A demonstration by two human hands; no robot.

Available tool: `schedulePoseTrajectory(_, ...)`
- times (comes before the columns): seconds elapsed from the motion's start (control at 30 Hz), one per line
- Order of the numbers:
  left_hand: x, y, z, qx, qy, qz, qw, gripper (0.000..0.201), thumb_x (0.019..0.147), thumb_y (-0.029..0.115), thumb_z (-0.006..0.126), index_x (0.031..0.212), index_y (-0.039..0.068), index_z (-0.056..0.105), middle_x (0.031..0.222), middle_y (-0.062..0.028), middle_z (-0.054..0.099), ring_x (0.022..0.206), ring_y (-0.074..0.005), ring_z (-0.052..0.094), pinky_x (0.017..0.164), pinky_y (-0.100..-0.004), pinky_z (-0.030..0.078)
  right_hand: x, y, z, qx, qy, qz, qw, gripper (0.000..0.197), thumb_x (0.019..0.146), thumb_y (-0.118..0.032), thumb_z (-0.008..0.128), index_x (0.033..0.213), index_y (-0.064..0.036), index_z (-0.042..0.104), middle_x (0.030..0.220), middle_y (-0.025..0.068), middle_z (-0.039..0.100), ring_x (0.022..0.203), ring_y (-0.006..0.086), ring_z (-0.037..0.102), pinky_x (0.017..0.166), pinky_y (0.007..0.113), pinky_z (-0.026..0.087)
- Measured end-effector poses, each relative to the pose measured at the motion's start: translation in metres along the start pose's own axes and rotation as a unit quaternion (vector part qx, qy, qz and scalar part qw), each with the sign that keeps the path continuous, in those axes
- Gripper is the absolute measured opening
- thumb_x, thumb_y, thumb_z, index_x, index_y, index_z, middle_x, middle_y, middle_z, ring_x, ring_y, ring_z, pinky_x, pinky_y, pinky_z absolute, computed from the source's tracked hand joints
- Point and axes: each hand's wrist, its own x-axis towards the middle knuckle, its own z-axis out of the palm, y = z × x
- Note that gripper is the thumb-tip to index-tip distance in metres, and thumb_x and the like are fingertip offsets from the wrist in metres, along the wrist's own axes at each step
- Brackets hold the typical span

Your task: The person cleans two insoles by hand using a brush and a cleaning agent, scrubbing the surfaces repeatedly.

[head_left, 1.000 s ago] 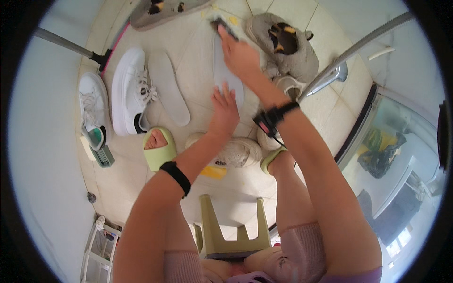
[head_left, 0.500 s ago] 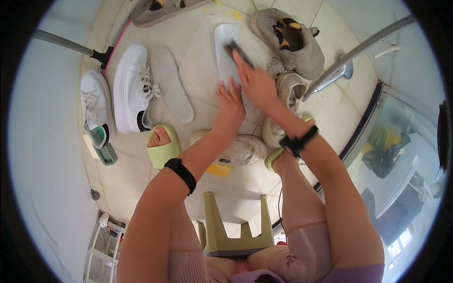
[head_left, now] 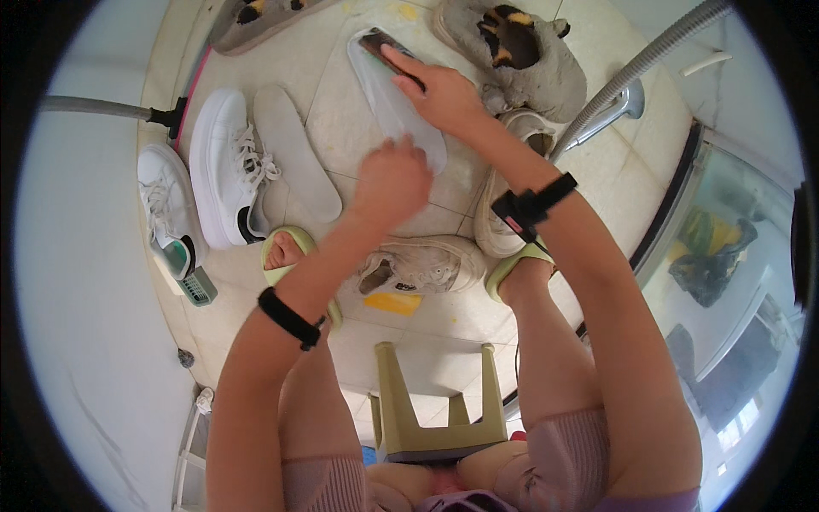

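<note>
A white insole (head_left: 386,104), wet-looking, lies on the tiled floor in front of me. My right hand (head_left: 444,96) grips a dark scrubbing brush (head_left: 394,58), pressed lengthwise on the insole's far end. Over the insole's near end is my left hand (head_left: 394,181). It is smeared by motion with its fingers seeming curled, and whether it touches the insole I cannot tell. To the left lie a second, greyish insole (head_left: 294,154) and two white sneakers (head_left: 223,171) (head_left: 171,192) with laces.
Grey fluffy shoes (head_left: 546,72) stand at the far right, beside a shower head (head_left: 627,101) on a metal hose (head_left: 644,64). Dirty off-white sneakers (head_left: 426,264) lie close by my slippered feet. A green brush (head_left: 198,288) rests at left, and a plastic stool (head_left: 439,439) stands beneath me.
My right hand has slid the brush to the insole's far left end. The insole's far end has swung left. My left hand has drawn its fingers in from lying stretched on the insole.
</note>
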Motion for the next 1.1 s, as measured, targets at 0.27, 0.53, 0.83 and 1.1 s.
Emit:
schedulePoseTrajectory(0.27, 0.091, -0.135, -0.026, -0.028, 0.306, 0.046, 0.951, 0.042, 0.079, 0.000, 0.063, 0.120, 0.008, 0.065, 0.115, -0.0136, 0.060, 0.113, -0.0314, 0.058, 0.093, -0.0551, 0.046, -0.100, -0.018, -0.026, 0.150, 0.041, 0.128, 0.979, 0.088, 0.086, -0.025, 0.070, 0.159, -0.0137, 0.021, 0.094, 0.0262, 0.067, 0.084, 0.0459, 0.067, 0.079, 0.052, 0.054)
schedulePoseTrajectory(0.53, 0.067, -0.162, -0.052, -0.038, -0.042, -0.099, 0.993, 0.025, 0.090, 0.018, 0.064, 0.113, 0.008, 0.066, 0.110, -0.0166, 0.066, 0.102, -0.0366, 0.063, 0.085, -0.0485, 0.049, -0.071, -0.009, -0.011, 0.042, -0.051, 0.180, 0.981, 0.072, 0.081, -0.009, 0.065, 0.144, -0.0011, 0.033, 0.097, 0.0292, 0.066, 0.086, 0.0470, 0.066, 0.075, 0.053, 0.055)
schedulePoseTrajectory(0.83, -0.042, -0.084, -0.032, -0.210, 0.107, -0.242, 0.941, 0.037, 0.085, 0.011, 0.066, 0.116, -0.006, 0.059, 0.118, -0.0257, 0.060, 0.110, -0.0418, 0.058, 0.094, -0.0464, 0.048, -0.026, -0.031, -0.027, 0.009, 0.054, -0.011, 0.998, 0.062, 0.095, -0.032, 0.061, 0.152, -0.0259, 0.037, 0.100, 0.0246, 0.062, 0.077, 0.0418, 0.066, 0.067, 0.050, 0.055)
schedulePoseTrajectory(1.1, -0.062, -0.080, -0.010, -0.176, 0.074, -0.017, 0.981, 0.048, 0.079, -0.005, 0.060, 0.126, 0.000, 0.058, 0.135, -0.0150, 0.054, 0.123, -0.0339, 0.052, 0.103, -0.0418, 0.046, -0.089, -0.035, 0.017, -0.090, -0.083, -0.042, 0.992, 0.061, 0.099, -0.025, 0.053, 0.154, -0.0411, 0.033, 0.090, 0.0216, 0.057, 0.066, 0.0387, 0.064, 0.057, 0.049, 0.053)
